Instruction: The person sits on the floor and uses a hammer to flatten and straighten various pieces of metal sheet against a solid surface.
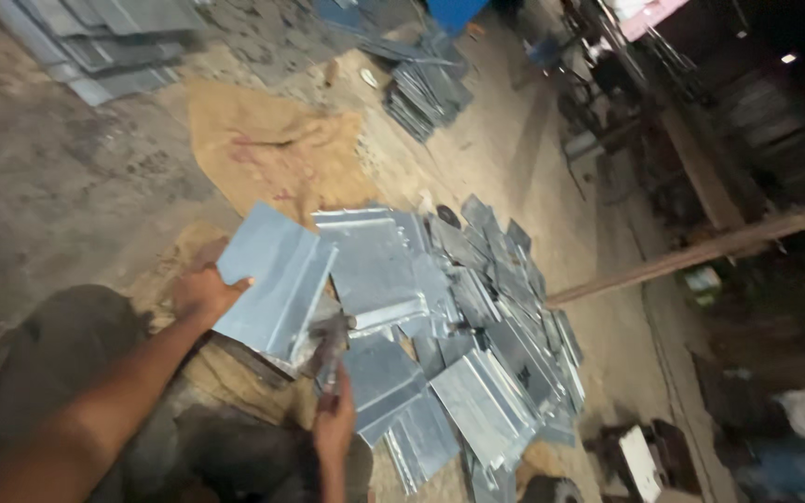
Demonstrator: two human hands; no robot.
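My left hand (203, 291) grips the near left edge of a folded grey sheet-metal piece (277, 279) and holds it tilted above the floor. My right hand (333, 424) is closed around the handle of a hammer (330, 345), whose head sits at the lower edge of that piece. Just right of both hands lies a spread pile of similar bent metal pieces (477, 345), overlapping one another.
Brown sacking (272, 149) covers the dirt floor beyond the pile. More stacked metal sheets lie at the far left (104, 47) and far centre (426, 93). A long wooden beam (701, 247) slants across the right, with dark clutter behind it.
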